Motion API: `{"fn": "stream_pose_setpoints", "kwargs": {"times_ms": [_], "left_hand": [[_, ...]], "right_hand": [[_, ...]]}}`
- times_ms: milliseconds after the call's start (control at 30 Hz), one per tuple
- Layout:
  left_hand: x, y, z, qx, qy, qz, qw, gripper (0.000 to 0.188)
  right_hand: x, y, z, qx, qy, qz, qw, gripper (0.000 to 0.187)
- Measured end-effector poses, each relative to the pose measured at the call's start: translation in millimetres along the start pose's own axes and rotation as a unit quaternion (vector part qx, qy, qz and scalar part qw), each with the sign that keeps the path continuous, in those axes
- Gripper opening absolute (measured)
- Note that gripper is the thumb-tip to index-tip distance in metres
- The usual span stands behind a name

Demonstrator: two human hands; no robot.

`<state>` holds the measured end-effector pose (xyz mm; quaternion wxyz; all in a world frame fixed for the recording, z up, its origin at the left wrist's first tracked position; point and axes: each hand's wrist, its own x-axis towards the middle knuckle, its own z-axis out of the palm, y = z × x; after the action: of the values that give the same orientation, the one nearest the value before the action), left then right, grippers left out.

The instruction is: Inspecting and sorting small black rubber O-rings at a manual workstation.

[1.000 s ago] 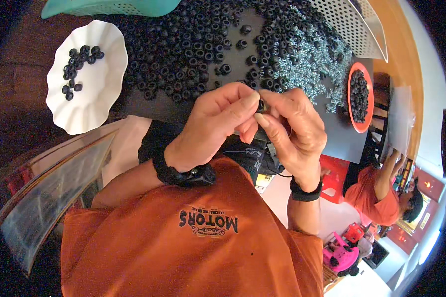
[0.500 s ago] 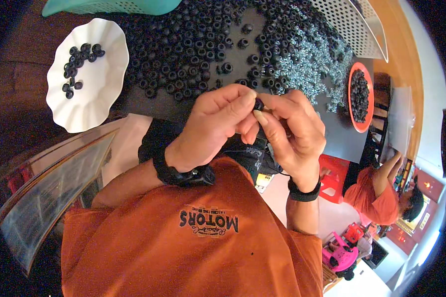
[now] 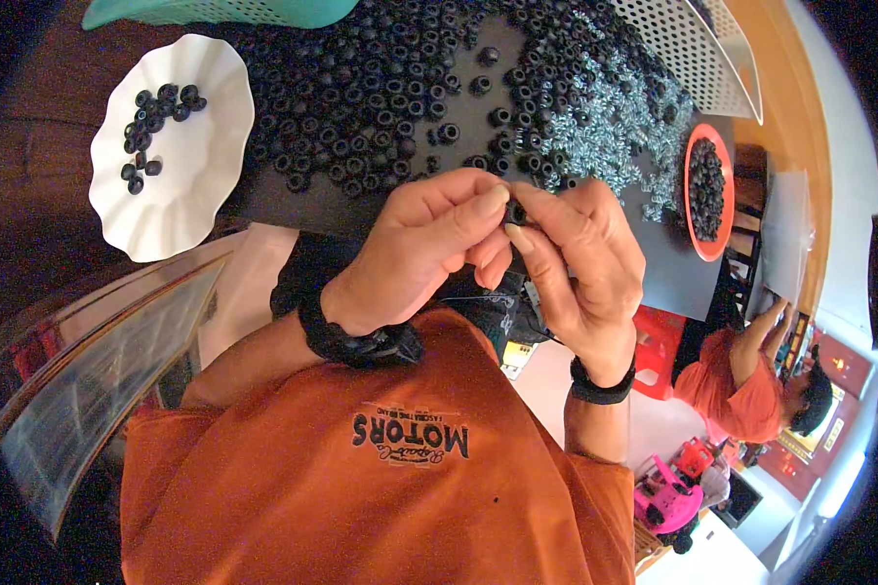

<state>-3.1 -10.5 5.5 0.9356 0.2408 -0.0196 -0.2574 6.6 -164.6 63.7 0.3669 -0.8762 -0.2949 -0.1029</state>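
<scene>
A small round black plastic part [image 3: 515, 212] is pinched between my two hands, above the near edge of the table. My left hand [image 3: 424, 239] grips it with thumb and forefinger, the other fingers curled under. On its other side my right hand [image 3: 585, 258] pinches it with thumb and forefinger; the fingers hide most of it. Beyond my hands many loose black ring-shaped parts [image 3: 361, 107] are spread over the dark table. Beside them, to the right, lies a heap of small silvery springs [image 3: 605, 122].
A white wavy-edged plate [image 3: 190, 195] with several black parts stands at left. At right is an orange bowl [image 3: 720, 244] filled with small dark pieces. A green basket [image 3: 234, 12] and a white perforated basket [image 3: 722, 93] sit at the back. Another person [image 3: 737, 380] is at far right.
My right hand has shifted slightly to the right, and the black part between my fingers is turned a little and less visible. The loose parts on the table look unchanged.
</scene>
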Motion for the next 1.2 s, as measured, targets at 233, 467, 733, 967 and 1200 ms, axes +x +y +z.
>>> {"fn": "stream_pose_setpoints", "kwargs": {"times_ms": [233, 467, 733, 967, 1200], "left_hand": [[-1, 2, 0, 0.053, 0.025, -0.016, 0.998, 0.022], [5, -11, -1, -0.019, -0.014, -0.007, 1.000, 0.025], [6, -9, -3, 0.048, 0.005, 0.031, 0.998, 0.016], [11, -11, -3, 0.170, -0.005, 0.040, 0.985, 0.019], [10, -12, -10, 0.209, 0.006, 0.023, 0.978, 0.016]], "right_hand": [[-2, 5, 2, 0.024, 0.003, 0.002, 1.000, 0.026], [-15, 9, 7, 0.109, 0.032, 0.060, 0.992, 0.026], [-15, 17, -32, -0.057, 0.003, 0.027, 0.998, 0.019], [-16, 123, -104, -0.199, -0.003, 0.185, 0.962, 0.017], [4, 165, -92, -0.271, -0.092, 0.131, 0.949, 0.021]]}}
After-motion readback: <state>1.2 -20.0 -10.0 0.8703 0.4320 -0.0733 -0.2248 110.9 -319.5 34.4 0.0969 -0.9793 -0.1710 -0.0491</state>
